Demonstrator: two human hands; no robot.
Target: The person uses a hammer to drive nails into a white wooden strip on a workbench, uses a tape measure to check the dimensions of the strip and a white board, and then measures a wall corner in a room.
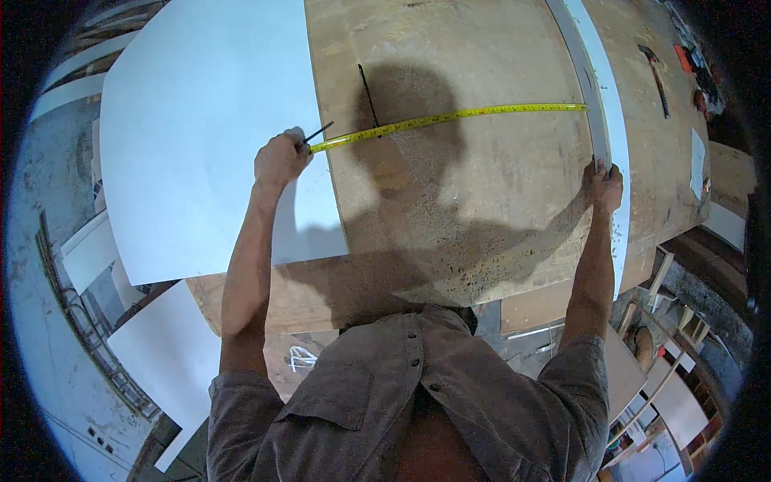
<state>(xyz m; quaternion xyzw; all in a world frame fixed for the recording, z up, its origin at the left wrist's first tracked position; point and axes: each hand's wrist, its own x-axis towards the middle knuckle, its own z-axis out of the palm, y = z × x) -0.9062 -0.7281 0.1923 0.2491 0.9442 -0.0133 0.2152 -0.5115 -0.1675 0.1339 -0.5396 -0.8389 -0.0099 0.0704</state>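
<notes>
A yellow tape measure (450, 116) is drawn out across the brown board (498, 48), its far right end meeting a long grey metal straightedge (580, 68). My left hand (281, 163) is closed on the tape's left end, over the edge of a large white sheet (201, 145). A thin dark pencil-like stick (319, 132) juts from the same hand; the tape's case cannot be made out. On the right, my right hand (606, 188) grips the near end of the straightedge, which lies along a narrow white strip (618, 145).
A thin black rod or slot (367, 92) shows on the board beyond the tape. Toward the far right lies a dark hammer-like tool (657, 80). More white sheets (165, 345) are at lower left, and wooden frames (662, 369) stand at lower right.
</notes>
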